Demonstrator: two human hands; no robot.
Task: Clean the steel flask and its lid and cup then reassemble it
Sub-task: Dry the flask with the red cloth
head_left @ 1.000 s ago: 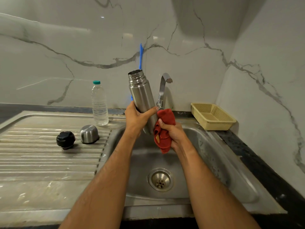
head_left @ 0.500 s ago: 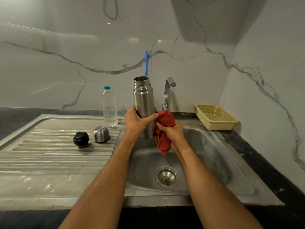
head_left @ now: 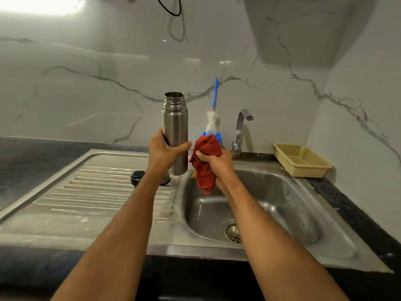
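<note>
One flask (head_left: 175, 129), steel, upright, mouth open, held over the seam between drainboard (head_left: 91, 192) and sink (head_left: 282, 203); whether base touched the steel could not be told. Gripped at lower half by left hand (head_left: 165, 152), fingers and thumb wrapped round the body. One red cloth (head_left: 206, 161), bunched, clutched in right hand (head_left: 217, 164), fingers curled tight on it, just right of flask, over basin. Could not tell if cloth touched flask. One black lid (head_left: 137, 178) on drainboard, partly hidden behind left forearm. Cup not made out. One blue-handled brush (head_left: 213, 118), standing against wall behind cloth. One tap (head_left: 240, 129) right of brush. One yellow basket (head_left: 302, 160) on counter at far right. One drain (head_left: 234, 232) in sink bottom.
</note>
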